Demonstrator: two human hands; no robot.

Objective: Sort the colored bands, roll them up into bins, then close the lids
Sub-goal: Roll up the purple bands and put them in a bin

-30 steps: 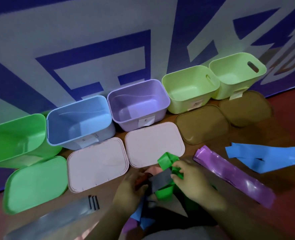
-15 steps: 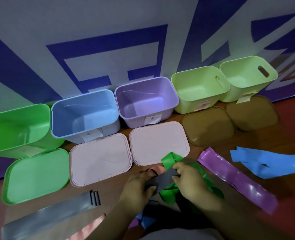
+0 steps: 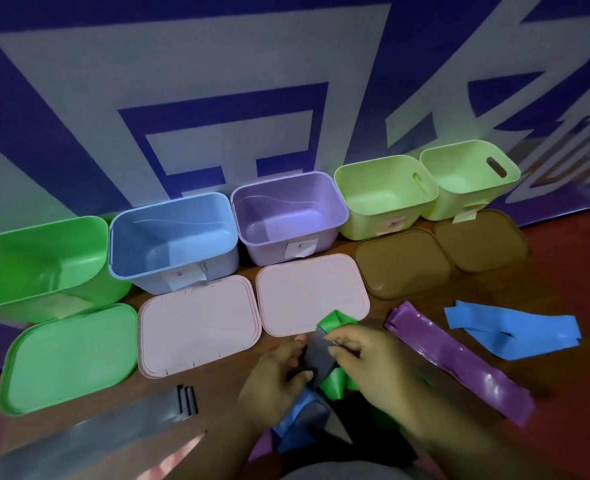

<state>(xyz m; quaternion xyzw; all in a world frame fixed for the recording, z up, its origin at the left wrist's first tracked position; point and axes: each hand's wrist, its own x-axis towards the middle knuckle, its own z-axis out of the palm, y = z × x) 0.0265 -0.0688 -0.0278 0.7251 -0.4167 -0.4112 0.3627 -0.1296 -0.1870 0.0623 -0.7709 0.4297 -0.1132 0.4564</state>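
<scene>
Ok, L to R: grey pile (image 3: 120,420) lies sorted bottom-left. Bins (image 3: 172,202) are empty w/ lids (image 3: 196,323) off. L hand (image 3: 279,379) grips the grey band (image 3: 317,355). R hand (image 3: 373,362) pinches its top edge by the green band (image 3: 335,320). Vs 1 s ago, grey is pulled clearer of green, so I'd say sorting, no rolling yet. Purple bands (image 3: 459,362) and blue bands (image 3: 515,327) lie right.

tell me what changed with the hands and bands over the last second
Little. The left hand and right hand have closed in on each other, both still pinching the grey band that lies against the green band. Bins, lids, the purple band and the blue band stayed put.
</scene>
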